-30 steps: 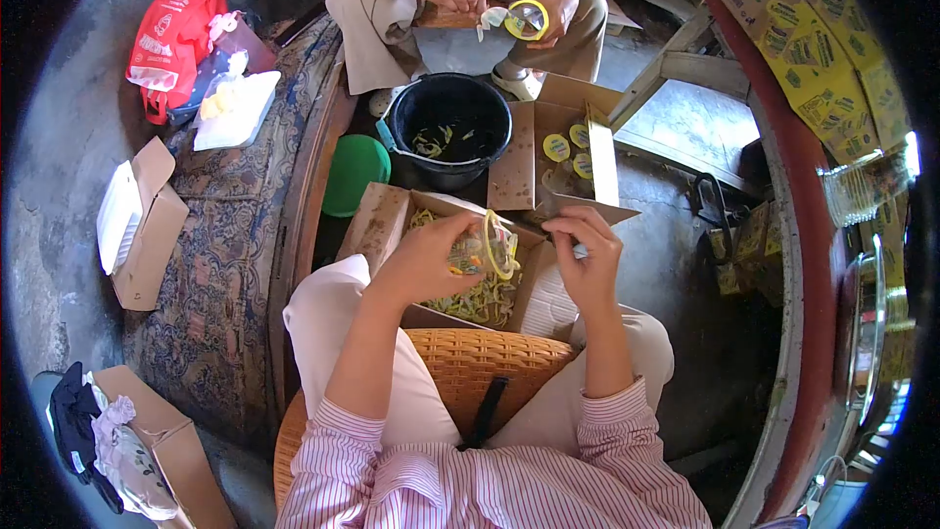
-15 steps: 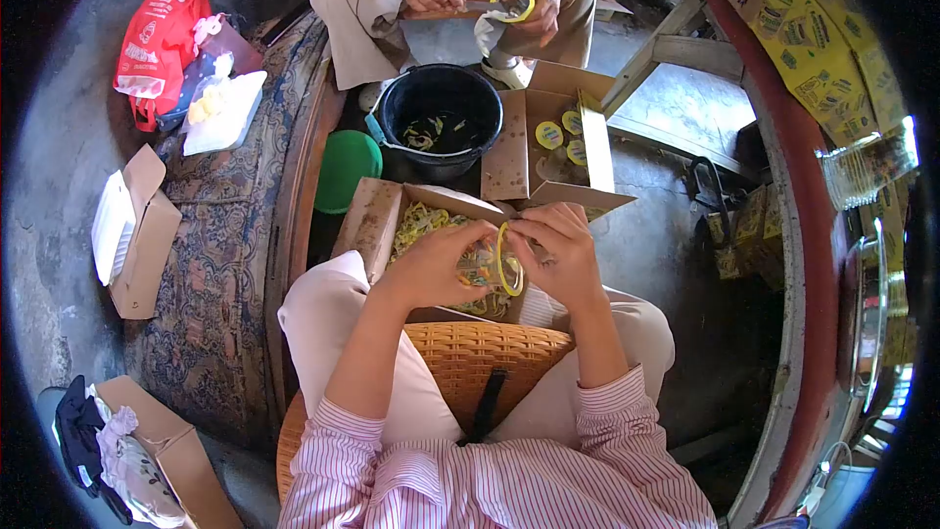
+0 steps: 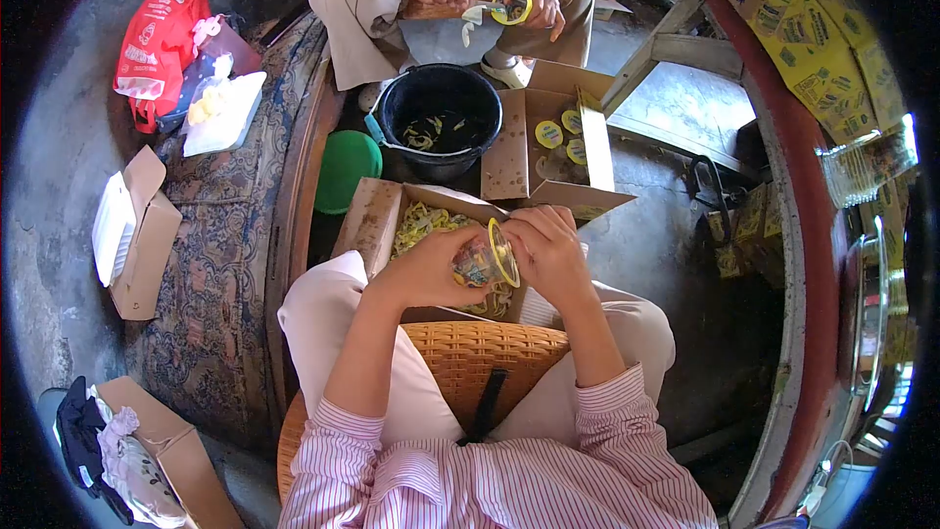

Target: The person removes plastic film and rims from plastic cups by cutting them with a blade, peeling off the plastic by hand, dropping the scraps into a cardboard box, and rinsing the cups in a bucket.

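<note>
My left hand [image 3: 431, 270] is wrapped around a clear plastic cup [image 3: 474, 263] with a yellow rim and colourful print or contents. The cup is tilted on its side, its rim facing right. My right hand [image 3: 550, 253] is closed at that rim, its fingertips pinched against the edge; exactly what they grip there is partly hidden. Below both hands stands an open cardboard box [image 3: 370, 219] holding a heap of yellow and pale strips [image 3: 426, 226].
Opposite, a person's hand [image 3: 534, 0] holds another yellow-rimmed cup [image 3: 513, 4]. Between us stand a black bucket [image 3: 438, 162] with strips inside and a cardboard box [image 3: 506, 152] with yellow-lidded cups [image 3: 549, 135]. A green lid [image 3: 347, 172] lies left of the bucket.
The cup in my left hand has turned so its side shows more, and my right hand has shifted slightly along the rim. The other person's white strip hangs further from their cup.
</note>
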Demonstrator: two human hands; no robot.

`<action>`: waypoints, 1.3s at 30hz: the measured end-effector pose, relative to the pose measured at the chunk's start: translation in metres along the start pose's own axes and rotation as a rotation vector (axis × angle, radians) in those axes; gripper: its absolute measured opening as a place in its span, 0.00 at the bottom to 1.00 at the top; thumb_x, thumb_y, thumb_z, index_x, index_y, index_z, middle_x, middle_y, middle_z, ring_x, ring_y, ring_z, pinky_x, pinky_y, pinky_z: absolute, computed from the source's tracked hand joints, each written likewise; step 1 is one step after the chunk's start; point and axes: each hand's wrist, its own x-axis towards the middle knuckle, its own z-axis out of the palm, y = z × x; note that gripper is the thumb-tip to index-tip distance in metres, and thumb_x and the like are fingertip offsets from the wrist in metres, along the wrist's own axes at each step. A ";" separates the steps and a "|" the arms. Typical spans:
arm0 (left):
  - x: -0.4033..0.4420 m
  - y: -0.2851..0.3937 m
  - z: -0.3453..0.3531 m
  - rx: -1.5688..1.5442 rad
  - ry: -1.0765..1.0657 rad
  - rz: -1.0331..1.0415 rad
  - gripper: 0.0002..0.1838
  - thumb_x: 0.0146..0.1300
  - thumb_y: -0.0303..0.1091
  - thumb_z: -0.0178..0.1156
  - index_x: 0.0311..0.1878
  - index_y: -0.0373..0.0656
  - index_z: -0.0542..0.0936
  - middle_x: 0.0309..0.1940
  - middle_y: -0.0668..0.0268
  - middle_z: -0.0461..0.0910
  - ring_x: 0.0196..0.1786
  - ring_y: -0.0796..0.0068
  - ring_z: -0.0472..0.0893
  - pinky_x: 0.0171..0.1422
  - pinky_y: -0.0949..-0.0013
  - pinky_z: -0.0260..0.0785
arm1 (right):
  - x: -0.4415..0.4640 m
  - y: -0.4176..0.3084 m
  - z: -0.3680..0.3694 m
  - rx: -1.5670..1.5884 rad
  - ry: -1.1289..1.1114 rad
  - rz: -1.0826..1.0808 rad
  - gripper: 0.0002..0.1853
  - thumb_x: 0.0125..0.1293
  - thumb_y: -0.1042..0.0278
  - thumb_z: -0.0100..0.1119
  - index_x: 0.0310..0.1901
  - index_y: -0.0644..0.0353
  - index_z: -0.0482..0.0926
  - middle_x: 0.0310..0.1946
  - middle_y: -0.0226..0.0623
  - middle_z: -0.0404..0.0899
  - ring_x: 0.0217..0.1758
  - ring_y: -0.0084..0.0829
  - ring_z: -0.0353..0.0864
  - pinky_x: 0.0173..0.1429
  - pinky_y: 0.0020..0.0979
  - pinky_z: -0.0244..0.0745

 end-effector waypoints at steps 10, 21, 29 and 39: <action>-0.002 -0.006 -0.003 -0.134 -0.074 0.016 0.26 0.40 0.33 0.64 0.46 0.36 0.72 0.30 0.64 0.77 0.32 0.77 0.73 0.42 0.74 0.67 | -0.001 -0.002 -0.002 0.046 -0.027 0.014 0.07 0.49 0.74 0.57 0.32 0.60 0.76 0.35 0.33 0.75 0.38 0.33 0.74 0.48 0.35 0.66; -0.007 -0.005 -0.008 -0.318 -0.166 -0.102 0.27 0.41 0.32 0.63 0.49 0.37 0.71 0.36 0.67 0.75 0.37 0.81 0.71 0.44 0.77 0.66 | 0.000 -0.009 -0.001 0.047 0.068 0.004 0.07 0.46 0.78 0.61 0.29 0.59 0.77 0.32 0.34 0.77 0.35 0.34 0.76 0.44 0.33 0.67; -0.010 -0.007 -0.006 -0.447 -0.178 -0.019 0.30 0.40 0.26 0.68 0.51 0.42 0.70 0.42 0.68 0.74 0.45 0.79 0.72 0.52 0.73 0.64 | 0.004 -0.013 -0.005 0.049 0.152 -0.015 0.07 0.45 0.77 0.62 0.29 0.60 0.77 0.32 0.35 0.77 0.34 0.35 0.76 0.41 0.34 0.67; -0.008 -0.011 -0.002 -0.518 -0.058 0.080 0.35 0.42 0.29 0.70 0.55 0.42 0.66 0.49 0.67 0.69 0.51 0.77 0.69 0.55 0.71 0.63 | 0.015 -0.017 -0.040 0.191 0.136 0.091 0.10 0.47 0.78 0.62 0.35 0.61 0.80 0.33 0.36 0.77 0.36 0.36 0.75 0.42 0.33 0.68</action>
